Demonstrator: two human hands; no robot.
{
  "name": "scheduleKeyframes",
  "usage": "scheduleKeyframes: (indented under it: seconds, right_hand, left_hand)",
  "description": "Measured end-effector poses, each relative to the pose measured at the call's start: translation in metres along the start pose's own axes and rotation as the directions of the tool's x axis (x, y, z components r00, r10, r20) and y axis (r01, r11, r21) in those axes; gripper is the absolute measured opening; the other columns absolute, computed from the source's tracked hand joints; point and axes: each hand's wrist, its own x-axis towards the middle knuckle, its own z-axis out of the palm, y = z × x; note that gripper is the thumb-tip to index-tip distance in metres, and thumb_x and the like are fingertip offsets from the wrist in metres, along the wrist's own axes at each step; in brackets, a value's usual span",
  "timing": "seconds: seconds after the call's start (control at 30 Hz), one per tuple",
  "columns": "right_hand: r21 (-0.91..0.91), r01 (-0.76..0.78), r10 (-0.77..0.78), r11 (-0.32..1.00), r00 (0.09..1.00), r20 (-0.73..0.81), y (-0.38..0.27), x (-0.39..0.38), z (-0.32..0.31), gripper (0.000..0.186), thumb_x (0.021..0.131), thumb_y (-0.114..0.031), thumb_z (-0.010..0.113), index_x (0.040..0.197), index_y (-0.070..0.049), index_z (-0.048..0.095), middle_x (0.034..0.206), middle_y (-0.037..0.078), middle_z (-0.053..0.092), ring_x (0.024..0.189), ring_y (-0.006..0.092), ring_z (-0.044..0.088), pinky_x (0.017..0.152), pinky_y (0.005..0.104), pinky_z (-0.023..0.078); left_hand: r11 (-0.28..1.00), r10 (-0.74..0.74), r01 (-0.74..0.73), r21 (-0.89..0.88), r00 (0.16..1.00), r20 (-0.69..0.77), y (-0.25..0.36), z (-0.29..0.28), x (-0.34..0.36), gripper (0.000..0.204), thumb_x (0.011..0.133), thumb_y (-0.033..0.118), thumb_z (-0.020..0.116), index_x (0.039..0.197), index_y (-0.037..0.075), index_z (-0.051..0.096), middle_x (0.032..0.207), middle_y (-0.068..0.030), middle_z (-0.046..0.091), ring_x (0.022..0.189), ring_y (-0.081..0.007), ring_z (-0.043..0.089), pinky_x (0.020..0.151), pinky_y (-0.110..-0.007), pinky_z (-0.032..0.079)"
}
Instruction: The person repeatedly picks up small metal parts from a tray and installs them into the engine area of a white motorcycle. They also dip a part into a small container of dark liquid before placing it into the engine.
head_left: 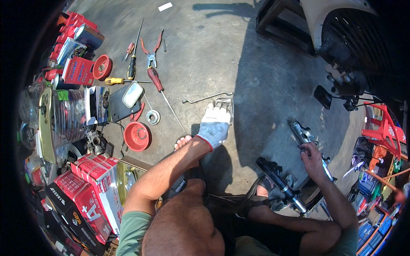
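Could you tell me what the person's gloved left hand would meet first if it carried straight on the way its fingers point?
The left hand already lies on a small clear bag; just past it is the bent metal rod, probably first, then bare concrete floor.

glove (215, 125) white w/ red cuff | bowl (137, 136) red | boxes (95, 192) red/white | floor (205, 51) grey

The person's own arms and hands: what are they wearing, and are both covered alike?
No. The left hand wears a white knitted work glove with a red-edged cuff at the wrist. The right hand is bare, with no glove. Both forearms are uncovered; short green sleeves of a T-shirt show at the shoulders.
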Motion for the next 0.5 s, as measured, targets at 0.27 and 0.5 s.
scheduleKeyframes:
  seconds: [0.27, 0.5]
  right_hand:
    - [-0.024, -0.03, 0.03, 0.999, 1.0, -0.001, -0.003, 0.002, 0.002, 0.025, 0.088, 0.004, 0.063, 0.113, -0.001, 0.064, 0.102, 0.01, 0.061, 0.082, 0.0196, 0.059, 0.077, 0.0343, 0.049]
    - [-0.043, -0.009, 0.009, 0.999, 1.0, 0.006, -0.002, 0.006, 0.006, 0.026, 0.089, 0.004, 0.061, 0.114, -0.001, 0.064, 0.102, 0.011, 0.061, 0.083, 0.0209, 0.059, 0.077, 0.0345, 0.049]
  left_hand:
    - [0.998, 0.051, -0.051, -0.022, 0.999, -0.015, -0.009, 0.003, -0.004, 0.057, 0.084, 0.016, 0.065, 0.138, -0.003, 0.059, 0.147, -0.0249, 0.055, 0.139, -0.0398, 0.049, 0.12, -0.058, 0.03]
    - [0.997, 0.051, -0.049, -0.059, 0.998, 0.029, -0.006, -0.012, -0.005, 0.062, 0.089, 0.023, 0.062, 0.147, 0.002, 0.053, 0.158, -0.0208, 0.045, 0.147, -0.0361, 0.043, 0.122, -0.058, 0.028]
